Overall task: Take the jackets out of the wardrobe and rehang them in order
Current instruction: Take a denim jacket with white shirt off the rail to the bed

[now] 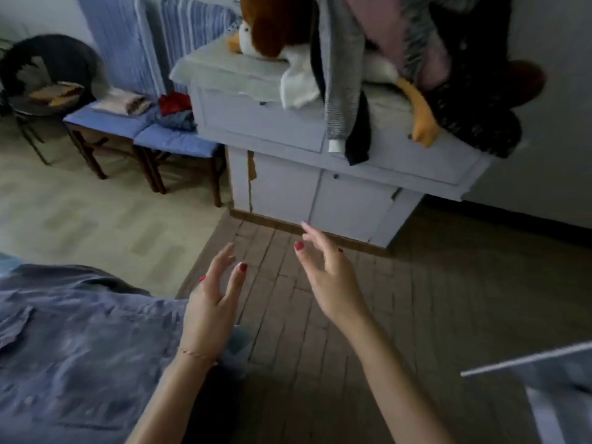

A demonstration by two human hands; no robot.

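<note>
A blue-grey jacket lies spread flat at the lower left. My left hand hovers just past its right edge with relaxed fingers, holding nothing. My right hand is raised above the wooden floor, fingers straight and spread, also holding nothing. Several garments hang over the top of a white cabinet ahead: a grey striped jacket with a dark sleeve beside it, and a black speckled one at the right. No wardrobe interior shows.
A plush toy sits on the cabinet top. Two blue-cushioned stools with folded clothes and a dark round chair stand at the left. A pale panel edge juts in at the lower right.
</note>
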